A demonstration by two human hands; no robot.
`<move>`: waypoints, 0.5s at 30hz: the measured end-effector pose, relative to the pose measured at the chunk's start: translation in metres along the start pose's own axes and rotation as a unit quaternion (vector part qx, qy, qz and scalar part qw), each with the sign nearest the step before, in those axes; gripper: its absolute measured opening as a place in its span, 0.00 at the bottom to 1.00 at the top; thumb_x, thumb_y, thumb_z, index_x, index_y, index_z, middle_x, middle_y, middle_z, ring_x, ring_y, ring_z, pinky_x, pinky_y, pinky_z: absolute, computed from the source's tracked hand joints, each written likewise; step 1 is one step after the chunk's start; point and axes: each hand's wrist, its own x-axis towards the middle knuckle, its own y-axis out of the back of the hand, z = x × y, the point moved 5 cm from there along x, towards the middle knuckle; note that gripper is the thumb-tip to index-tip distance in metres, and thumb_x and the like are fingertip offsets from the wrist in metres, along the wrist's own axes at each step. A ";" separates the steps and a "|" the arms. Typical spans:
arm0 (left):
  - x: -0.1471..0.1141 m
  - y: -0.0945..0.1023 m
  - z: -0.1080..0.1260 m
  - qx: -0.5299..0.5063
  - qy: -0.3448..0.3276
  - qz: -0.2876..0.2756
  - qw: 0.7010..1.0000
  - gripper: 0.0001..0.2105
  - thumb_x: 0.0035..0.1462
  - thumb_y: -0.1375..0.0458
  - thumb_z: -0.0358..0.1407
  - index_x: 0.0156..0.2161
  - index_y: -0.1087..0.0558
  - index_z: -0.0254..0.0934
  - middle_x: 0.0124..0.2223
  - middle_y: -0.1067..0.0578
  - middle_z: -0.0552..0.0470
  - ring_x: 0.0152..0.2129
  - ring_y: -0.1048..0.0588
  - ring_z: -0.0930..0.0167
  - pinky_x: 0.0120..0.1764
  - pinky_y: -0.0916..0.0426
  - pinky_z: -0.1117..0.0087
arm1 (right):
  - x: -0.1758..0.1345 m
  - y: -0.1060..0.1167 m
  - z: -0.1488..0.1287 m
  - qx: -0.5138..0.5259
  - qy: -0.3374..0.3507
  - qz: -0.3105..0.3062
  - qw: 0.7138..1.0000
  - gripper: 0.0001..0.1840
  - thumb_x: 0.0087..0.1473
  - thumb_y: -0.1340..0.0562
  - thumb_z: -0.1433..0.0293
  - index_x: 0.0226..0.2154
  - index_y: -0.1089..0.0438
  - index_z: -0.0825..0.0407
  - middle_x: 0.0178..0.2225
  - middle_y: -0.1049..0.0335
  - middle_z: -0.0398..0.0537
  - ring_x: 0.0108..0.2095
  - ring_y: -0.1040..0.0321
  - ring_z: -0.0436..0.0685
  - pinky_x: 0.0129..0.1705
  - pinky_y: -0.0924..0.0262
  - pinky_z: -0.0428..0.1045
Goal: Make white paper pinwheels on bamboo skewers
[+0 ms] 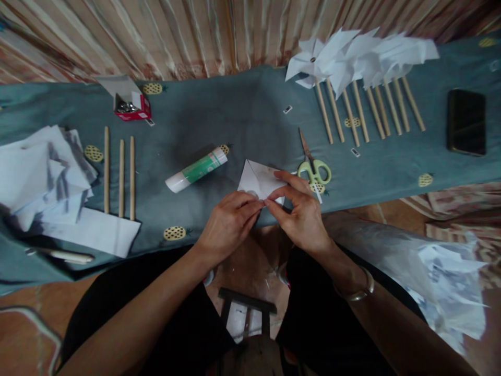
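A small folded piece of white paper [256, 177] lies at the front edge of the cloth-covered table. My left hand [235, 216] pinches its near edge, thumb and forefinger together. Opposite it, my right hand [299, 209] grips the same paper, its fingertips meeting those of the left. Just beyond my right hand are green-handled scissors [313, 168], blades pointing away, with a thin white paper strip [318, 194] by the handles. A green and white glue stick [198, 168] rests to the left of the paper. My fingers partly cover the paper's near side.
Several paper pinwheels [344, 57] on wooden sticks lie at the back right, near a black phone [466, 122]. On the left are loose sticks [121, 177], a paper pile [43, 172] and a red box [133, 107] of small metal pieces. A plastic bag [376, 250] stands below right.
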 end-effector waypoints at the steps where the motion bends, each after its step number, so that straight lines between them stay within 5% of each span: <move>1: 0.000 0.000 0.000 0.000 0.000 0.002 1.000 0.09 0.60 0.45 0.28 0.44 0.25 0.33 0.38 0.24 0.47 0.36 0.25 0.69 0.40 0.27 0.67 | 0.000 0.000 0.000 0.000 -0.002 -0.001 1.000 0.03 0.52 0.37 0.69 0.28 0.28 0.49 0.54 0.32 0.50 0.56 0.38 0.64 0.60 0.46 0.62; 15: 0.003 0.004 0.001 -0.012 -0.015 0.004 1.000 0.08 0.60 0.45 0.28 0.42 0.25 0.34 0.38 0.23 0.48 0.37 0.24 0.70 0.40 0.26 0.68 | -0.002 0.000 -0.001 -0.021 0.027 0.009 0.999 0.01 0.51 0.36 0.70 0.29 0.28 0.50 0.53 0.31 0.52 0.55 0.36 0.63 0.58 0.44 0.63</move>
